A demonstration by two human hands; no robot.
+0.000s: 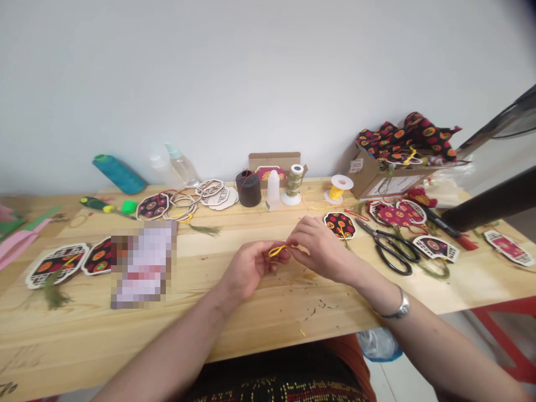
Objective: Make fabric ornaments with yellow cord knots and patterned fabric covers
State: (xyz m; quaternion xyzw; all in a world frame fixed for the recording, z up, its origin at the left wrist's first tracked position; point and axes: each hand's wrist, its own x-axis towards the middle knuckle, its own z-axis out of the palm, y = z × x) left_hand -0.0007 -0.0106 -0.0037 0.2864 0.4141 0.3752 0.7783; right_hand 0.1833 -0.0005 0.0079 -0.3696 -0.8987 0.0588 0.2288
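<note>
Head view: looped yellow cord [276,250], pinched by left hand [250,268], fingers curled, and right hand [319,248], fingertips together; may slip if either grip slackens.

Silver bracelet [403,305] on right wrist [383,293]; black garment [259,368], yellow and red dotted pattern.
</note>
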